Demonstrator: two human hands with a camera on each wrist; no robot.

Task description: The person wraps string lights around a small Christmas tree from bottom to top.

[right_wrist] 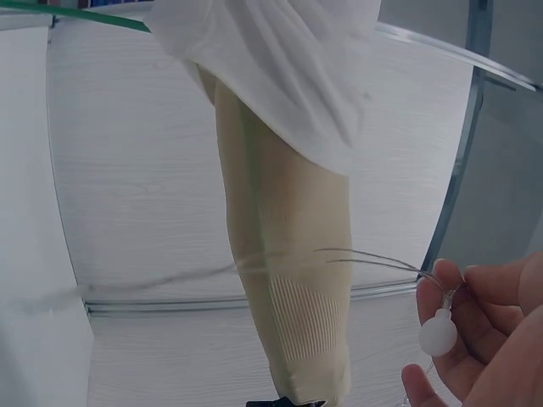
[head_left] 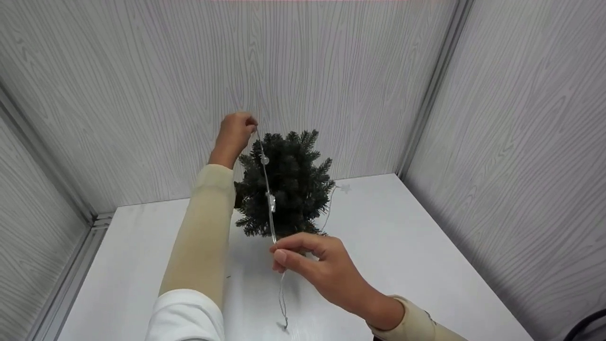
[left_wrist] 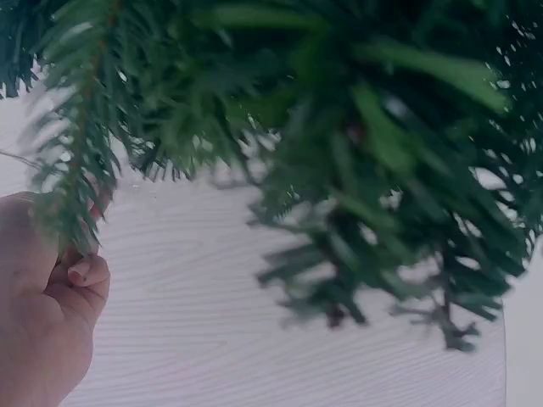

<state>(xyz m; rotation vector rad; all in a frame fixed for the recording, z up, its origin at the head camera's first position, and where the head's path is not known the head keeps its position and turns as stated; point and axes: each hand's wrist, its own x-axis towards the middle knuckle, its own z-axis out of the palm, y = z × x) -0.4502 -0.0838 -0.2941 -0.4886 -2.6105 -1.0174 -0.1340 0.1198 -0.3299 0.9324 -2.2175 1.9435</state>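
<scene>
A small green artificial Christmas tree (head_left: 289, 184) stands on the white table in the head view. In front of it a string of fairy lights (head_left: 267, 182) runs between both hands. Beyond the tree's left side, the left hand (head_left: 235, 132) pinches the upper end of the wire; branches partly cover this hand (left_wrist: 51, 297) in the left wrist view. Nearer the camera, the right hand (head_left: 326, 267) pinches the wire lower down, and a loose end dangles below it. A round white bulb (right_wrist: 438, 335) hangs at the right fingertips in the right wrist view.
On the tree's right, a clear star (head_left: 345, 188) lies at the end of a thin wire on the white table (head_left: 407, 255). Pale wood-grain walls (head_left: 331, 71) enclose the back and sides. A black cable (head_left: 584, 324) shows at the lower right corner.
</scene>
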